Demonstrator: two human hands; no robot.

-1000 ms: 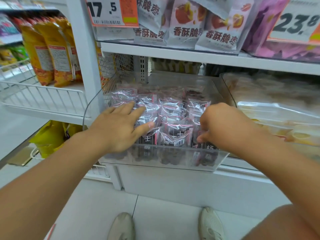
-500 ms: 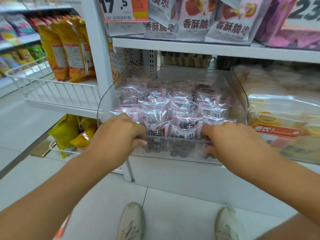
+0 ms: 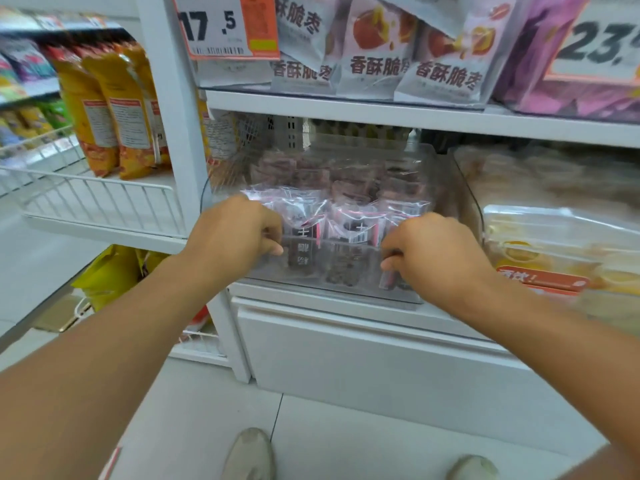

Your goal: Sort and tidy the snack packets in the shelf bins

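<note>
Snack packets (image 3: 341, 216) stand packed in a clear bin (image 3: 332, 282) on the shelf. Left hand (image 3: 232, 237) and right hand (image 3: 433, 252) curl over its front rim, fingertips hidden; rear packets are blurred.

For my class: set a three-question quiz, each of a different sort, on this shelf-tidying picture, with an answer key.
1. True or false: both hands are at the front wall of the clear plastic bin.
2. Multiple choice: where do the yellow snack bags stand? A) in the clear bin B) on the wire shelf to the left C) on the floor
3. Fill in: the price tag above the bin reads 17.__

Key
1. True: the left hand and the right hand curl over its front edge by the pink-and-clear snack packets.
2. B
3. 5
</note>
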